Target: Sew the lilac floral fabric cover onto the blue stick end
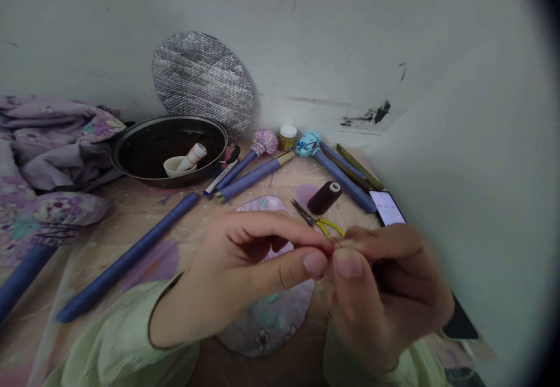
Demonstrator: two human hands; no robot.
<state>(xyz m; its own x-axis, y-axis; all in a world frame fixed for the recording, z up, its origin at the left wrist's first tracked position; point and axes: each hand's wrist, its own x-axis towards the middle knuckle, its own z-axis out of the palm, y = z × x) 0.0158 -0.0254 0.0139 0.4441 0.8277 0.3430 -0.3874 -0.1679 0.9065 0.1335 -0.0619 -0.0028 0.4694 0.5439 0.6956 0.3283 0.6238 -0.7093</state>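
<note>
My left hand point(258, 259) and my right hand point(385, 282) meet in front of me, fingertips almost touching. Each is closed in a pinch of thumb and forefinger. A thin thread-like strand point(336, 241) shows at the right fingertips; whether it is thread or a needle I cannot tell. What the left fingertips hold is hidden. Under the hands lies a rounded piece of lilac flowered cloth point(271, 317), partly covered by them. Just beyond are small yellow-handled scissors point(315, 219), their blades apart, and a spool of dark thread point(324, 198).
A dark pan point(126, 162) holds a small cup. Behind it a silver quilted disc point(203, 78) leans on the wall. Blue-wrapped sticks point(131, 259), a marker point(221, 177), a jar point(287, 138) and a phone point(387, 207) lie around. Flowered fabric point(39, 142) is heaped left.
</note>
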